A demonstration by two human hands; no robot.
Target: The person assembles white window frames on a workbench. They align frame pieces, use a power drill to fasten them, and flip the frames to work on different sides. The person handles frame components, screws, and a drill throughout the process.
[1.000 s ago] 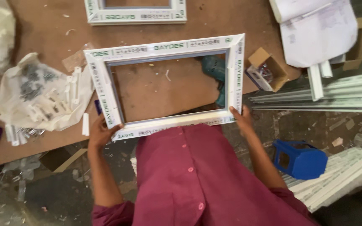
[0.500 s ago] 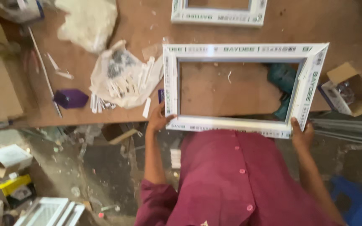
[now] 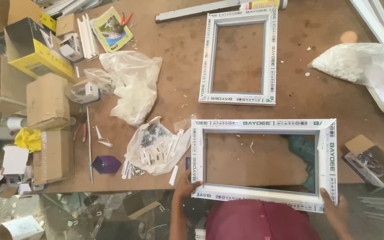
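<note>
both hands on the white window frame [image 3: 263, 162], lying flat at the near edge of the brown table [image 3: 174, 71]. left hand [image 3: 184, 186] grips its near left corner, fingers curled over the profile. right hand [image 3: 333, 205] clasps the near right corner. second white frame [image 3: 238, 55] lies farther back, apart. plastic bag of fittings [image 3: 156, 144] just left of the held frame.

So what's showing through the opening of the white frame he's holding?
Through the white frame held by the left hand and right hand: bare brown table and a teal object, partly hidden by the frame's right side, so I can't identify it.
</note>
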